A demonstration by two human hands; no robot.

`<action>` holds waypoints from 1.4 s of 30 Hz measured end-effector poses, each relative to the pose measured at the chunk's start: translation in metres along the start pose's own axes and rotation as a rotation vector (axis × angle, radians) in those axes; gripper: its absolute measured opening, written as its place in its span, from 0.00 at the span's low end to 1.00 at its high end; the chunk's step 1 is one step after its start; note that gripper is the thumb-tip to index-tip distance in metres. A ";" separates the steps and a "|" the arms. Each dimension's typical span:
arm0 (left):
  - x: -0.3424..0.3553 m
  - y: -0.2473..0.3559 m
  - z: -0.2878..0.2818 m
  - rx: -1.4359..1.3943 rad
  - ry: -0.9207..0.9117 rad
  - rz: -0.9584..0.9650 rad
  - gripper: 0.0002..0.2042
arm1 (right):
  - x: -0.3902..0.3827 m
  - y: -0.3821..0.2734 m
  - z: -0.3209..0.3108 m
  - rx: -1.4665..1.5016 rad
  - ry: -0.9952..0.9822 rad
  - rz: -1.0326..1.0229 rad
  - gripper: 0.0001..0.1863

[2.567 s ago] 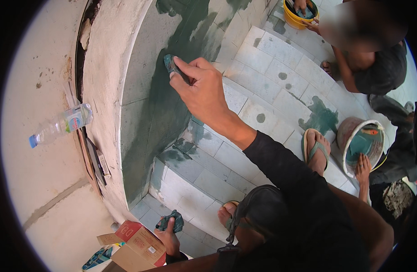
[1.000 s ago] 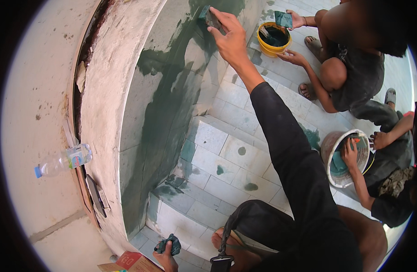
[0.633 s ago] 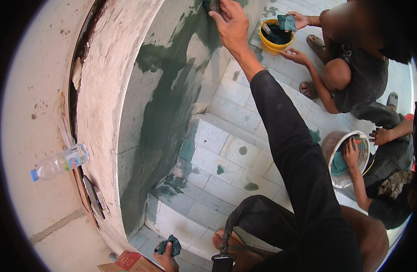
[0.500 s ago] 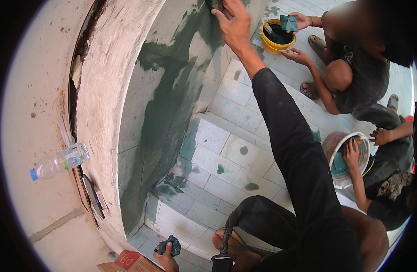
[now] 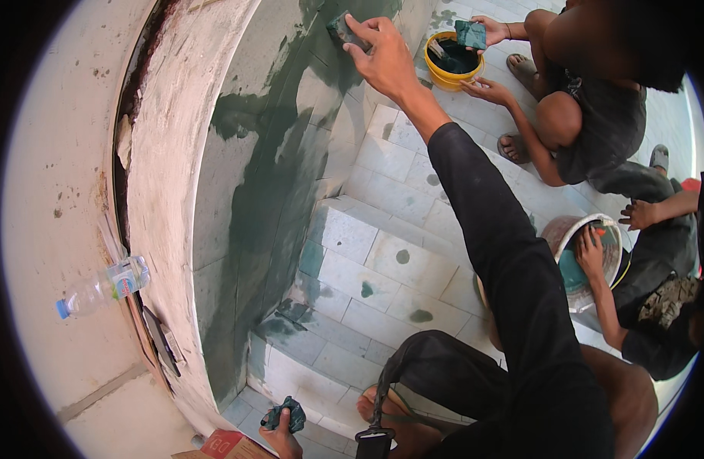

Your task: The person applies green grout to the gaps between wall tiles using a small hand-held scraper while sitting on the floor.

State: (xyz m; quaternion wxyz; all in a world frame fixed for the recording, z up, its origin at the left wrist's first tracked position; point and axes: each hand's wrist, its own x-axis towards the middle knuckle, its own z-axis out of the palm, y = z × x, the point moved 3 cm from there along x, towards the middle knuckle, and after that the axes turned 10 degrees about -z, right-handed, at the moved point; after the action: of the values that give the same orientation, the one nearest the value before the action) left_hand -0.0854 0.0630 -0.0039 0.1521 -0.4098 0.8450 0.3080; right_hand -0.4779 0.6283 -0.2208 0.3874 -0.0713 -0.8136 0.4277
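Observation:
My right hand (image 5: pixel 386 61) reaches far up and presses a dark, green-stained sponge-like block (image 5: pixel 347 32) to the side wall, fingers closed round it. Wet dark-green coating (image 5: pixel 275 168) covers much of that grey tiled wall (image 5: pixel 218 229) below and around the block. At the bottom, my left hand (image 5: pixel 281 439) grips a crumpled dark-green rag (image 5: pixel 284 415), held above the lowest tiles; part of the hand is cut off by the picture's edge.
Pale tiled steps (image 5: pixel 398 264) bear green splotches. At right, one person holds a green block (image 5: pixel 470 35) over a yellow bucket (image 5: pixel 451 79); another reaches into a white bucket (image 5: pixel 552 233). A plastic bottle (image 5: pixel 99 288) lies by the ledge, a cardboard box (image 5: pixel 226 445) below.
My right hand has moved nearer along the wall with the block, which now shows more fully. The whole view has shifted slightly. My left hand stays put with the rag.

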 end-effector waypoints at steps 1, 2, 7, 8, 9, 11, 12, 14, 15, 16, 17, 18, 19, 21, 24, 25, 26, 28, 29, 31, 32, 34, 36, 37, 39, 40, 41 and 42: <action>-0.002 0.003 0.002 -0.017 0.003 0.001 0.06 | 0.000 -0.001 -0.001 0.092 0.024 0.069 0.26; -0.002 0.010 0.005 0.011 -0.022 0.041 0.06 | 0.006 0.000 -0.007 0.130 0.101 0.096 0.25; -0.005 0.011 0.000 0.046 -0.064 0.094 0.08 | 0.055 -0.043 -0.030 0.345 0.062 0.429 0.22; -0.002 0.013 0.003 0.012 -0.096 0.071 0.07 | 0.054 -0.038 -0.029 0.365 0.112 0.420 0.19; 0.000 0.015 0.006 -0.024 -0.122 0.047 0.07 | 0.052 -0.032 -0.023 0.391 0.161 0.409 0.17; -0.001 0.016 0.008 -0.077 -0.121 0.023 0.07 | 0.052 -0.032 -0.017 0.407 0.183 0.384 0.15; -0.003 0.012 0.006 -0.092 -0.093 0.021 0.07 | 0.048 -0.046 -0.018 0.397 0.155 0.372 0.15; -0.006 0.012 0.003 -0.076 -0.054 0.034 0.07 | 0.038 -0.065 -0.018 0.411 0.141 0.337 0.16; -0.006 0.015 0.006 -0.045 -0.050 0.048 0.06 | 0.032 -0.068 -0.017 0.429 0.153 0.313 0.17; -0.007 0.018 0.009 -0.014 -0.046 0.062 0.06 | 0.027 -0.071 -0.016 0.446 0.165 0.288 0.18; -0.007 0.025 0.013 0.040 -0.064 0.089 0.06 | 0.020 -0.071 -0.016 0.434 0.159 0.269 0.17; -0.011 0.033 0.014 0.094 -0.071 0.115 0.05 | 0.012 -0.074 -0.011 0.433 0.154 0.252 0.16; -0.012 0.039 0.016 0.148 -0.078 0.142 0.05 | 0.006 -0.076 -0.009 0.431 0.149 0.235 0.16; -0.010 0.030 0.013 0.064 -0.061 0.064 0.05 | -0.006 -0.094 -0.007 0.512 0.117 0.316 0.16; -0.003 0.029 0.015 0.065 -0.063 0.079 0.05 | -0.021 -0.100 -0.011 0.582 -0.028 0.328 0.17; -0.001 0.030 0.016 0.087 -0.063 0.105 0.05 | -0.025 -0.098 -0.011 0.599 -0.094 0.315 0.18; 0.001 0.028 0.014 0.051 -0.061 0.097 0.05 | -0.025 -0.101 -0.013 0.638 -0.191 0.333 0.18; 0.005 0.020 0.010 -0.021 -0.056 0.081 0.05 | -0.026 -0.104 -0.023 0.717 -0.390 0.365 0.20; 0.008 0.013 0.010 -0.060 -0.053 0.076 0.05 | -0.025 -0.097 -0.029 0.803 -0.346 0.433 0.21; 0.017 0.001 0.005 -0.137 -0.039 0.077 0.05 | -0.021 -0.075 -0.034 0.990 -0.251 0.563 0.25; 0.022 -0.005 -0.002 -0.074 -0.052 0.058 0.07 | -0.018 -0.067 -0.038 0.984 -0.183 0.551 0.26; 0.019 -0.003 -0.002 -0.089 -0.027 0.069 0.08 | -0.014 -0.053 -0.041 0.967 -0.056 0.536 0.29; 0.014 0.007 0.006 -0.101 -0.030 0.041 0.09 | -0.015 -0.035 -0.034 0.720 0.005 0.382 0.31; 0.012 0.012 0.009 -0.108 -0.031 0.025 0.09 | -0.017 -0.029 -0.030 0.597 0.032 0.306 0.33; 0.009 0.014 0.007 -0.069 -0.032 0.033 0.09 | -0.018 -0.039 -0.024 0.495 0.061 0.198 0.30; 0.007 0.014 0.007 -0.050 -0.033 0.035 0.10 | -0.018 -0.044 -0.021 0.443 0.076 0.144 0.29; 0.007 0.015 0.008 -0.048 -0.036 0.028 0.10 | -0.017 -0.046 -0.020 0.378 0.117 0.097 0.29; 0.006 0.017 0.009 -0.046 -0.039 0.021 0.10 | -0.016 -0.047 -0.018 0.312 0.156 0.051 0.30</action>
State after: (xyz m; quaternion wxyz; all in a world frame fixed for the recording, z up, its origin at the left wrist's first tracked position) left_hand -0.1024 0.0726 -0.0073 0.1559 -0.3982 0.8388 0.3370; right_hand -0.4443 0.6033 -0.1881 0.4450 -0.0639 -0.7025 0.5517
